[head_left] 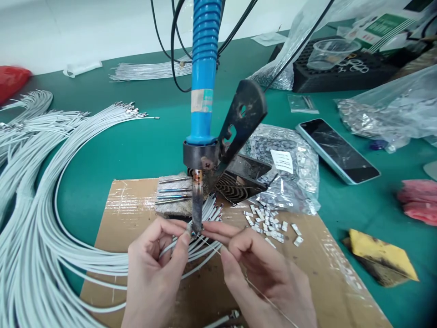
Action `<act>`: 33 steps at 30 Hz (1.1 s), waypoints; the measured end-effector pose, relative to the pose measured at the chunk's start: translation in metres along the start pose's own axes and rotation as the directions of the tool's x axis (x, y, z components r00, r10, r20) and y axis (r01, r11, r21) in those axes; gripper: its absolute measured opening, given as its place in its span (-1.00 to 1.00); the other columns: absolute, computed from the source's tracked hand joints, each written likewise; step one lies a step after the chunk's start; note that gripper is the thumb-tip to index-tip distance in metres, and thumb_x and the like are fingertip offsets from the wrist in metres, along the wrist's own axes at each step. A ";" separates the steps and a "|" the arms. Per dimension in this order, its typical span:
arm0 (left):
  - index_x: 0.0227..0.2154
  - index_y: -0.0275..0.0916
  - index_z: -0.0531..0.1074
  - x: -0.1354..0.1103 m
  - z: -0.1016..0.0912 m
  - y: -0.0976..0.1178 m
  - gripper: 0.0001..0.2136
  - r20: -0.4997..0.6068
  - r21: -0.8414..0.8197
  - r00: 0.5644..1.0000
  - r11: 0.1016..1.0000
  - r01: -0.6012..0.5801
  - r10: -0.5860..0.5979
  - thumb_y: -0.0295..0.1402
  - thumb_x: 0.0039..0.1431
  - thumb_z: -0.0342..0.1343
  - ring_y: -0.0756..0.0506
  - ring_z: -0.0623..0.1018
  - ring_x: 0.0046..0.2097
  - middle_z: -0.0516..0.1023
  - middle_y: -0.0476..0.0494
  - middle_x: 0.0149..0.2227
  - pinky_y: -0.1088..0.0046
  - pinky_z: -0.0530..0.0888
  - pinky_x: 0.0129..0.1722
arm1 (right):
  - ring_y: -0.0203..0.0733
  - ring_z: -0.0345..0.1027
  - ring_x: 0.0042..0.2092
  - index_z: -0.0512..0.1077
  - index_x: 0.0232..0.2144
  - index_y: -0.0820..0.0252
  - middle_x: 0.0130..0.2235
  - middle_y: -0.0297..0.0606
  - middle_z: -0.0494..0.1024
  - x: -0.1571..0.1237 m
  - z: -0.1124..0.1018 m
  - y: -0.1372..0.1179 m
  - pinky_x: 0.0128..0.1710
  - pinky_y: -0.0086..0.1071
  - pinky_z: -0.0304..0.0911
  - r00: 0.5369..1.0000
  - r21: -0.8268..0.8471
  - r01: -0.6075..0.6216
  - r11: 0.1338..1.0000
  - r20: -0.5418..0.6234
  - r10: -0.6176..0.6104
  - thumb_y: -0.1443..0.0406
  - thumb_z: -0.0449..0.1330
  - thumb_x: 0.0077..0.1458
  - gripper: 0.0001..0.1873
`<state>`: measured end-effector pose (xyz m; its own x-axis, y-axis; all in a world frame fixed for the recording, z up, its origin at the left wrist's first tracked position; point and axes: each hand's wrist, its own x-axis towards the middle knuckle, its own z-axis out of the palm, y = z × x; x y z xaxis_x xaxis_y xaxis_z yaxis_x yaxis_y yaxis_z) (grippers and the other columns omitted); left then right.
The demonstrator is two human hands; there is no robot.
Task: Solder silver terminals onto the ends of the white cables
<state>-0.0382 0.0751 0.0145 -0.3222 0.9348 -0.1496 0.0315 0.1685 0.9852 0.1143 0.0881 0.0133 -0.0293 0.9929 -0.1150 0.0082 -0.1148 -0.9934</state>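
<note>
A blue-handled soldering iron (204,82) stands tip-down in a dark metal stand (239,136), its tip (197,214) just above the taped cardboard sheet (324,282). My left hand (153,273) pinches a white wire end (177,243) up against the tip. My right hand (266,278) pinches a thin strand of solder wire (259,294) that runs back toward me, its end at the tip. Both hands meet right under the iron. White wires (205,214) fan out behind the tip.
A big bundle of white wires (30,228) curves across the green table at left. Small metal terminals (269,223) lie scattered on the cardboard beside a bag of them (287,168). A phone (336,150), plastic bags (385,109), a yellow sponge (378,259) and a black tray (341,68) sit right.
</note>
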 end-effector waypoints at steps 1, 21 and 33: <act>-0.47 -0.17 0.58 0.001 0.001 0.001 -0.84 -0.001 -0.002 1.000 1.000 -0.004 0.004 -0.54 0.19 0.26 0.06 0.62 -0.37 0.69 0.02 -0.35 0.72 0.52 -0.32 | -0.11 0.65 -0.07 0.36 -0.51 0.06 -0.04 -0.22 0.71 0.001 -0.002 0.001 -0.06 -0.38 0.50 1.000 -0.008 0.010 1.000 0.011 -0.010 0.29 0.20 0.23 -0.75; -0.46 -0.16 0.60 0.001 0.002 0.004 -0.81 -0.017 -0.034 0.999 0.999 -0.034 0.034 -0.58 0.17 0.27 0.07 0.67 -0.33 0.69 0.05 -0.36 0.77 0.53 -0.27 | -0.09 0.67 -0.10 0.37 -0.52 0.07 -0.04 -0.23 0.72 0.001 -0.004 0.000 -0.06 -0.36 0.52 0.998 -0.030 0.068 0.997 0.022 -0.067 0.34 0.22 0.21 -0.75; -0.48 -0.18 0.59 -0.001 0.002 0.006 -0.83 -0.023 0.005 0.999 0.999 -0.040 0.040 -0.55 0.17 0.25 0.01 0.64 -0.37 0.70 -0.02 -0.36 0.69 0.55 -0.38 | -0.02 0.66 -0.05 0.40 -0.51 0.08 -0.02 -0.14 0.71 0.003 -0.007 0.003 -0.01 -0.26 0.52 0.995 -0.051 0.078 0.996 0.073 -0.074 0.30 0.24 0.24 -0.75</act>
<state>-0.0358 0.0760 0.0209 -0.3427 0.9332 -0.1078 0.0492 0.1324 0.9900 0.1216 0.0908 0.0097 -0.1028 0.9939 -0.0407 0.0569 -0.0350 -0.9978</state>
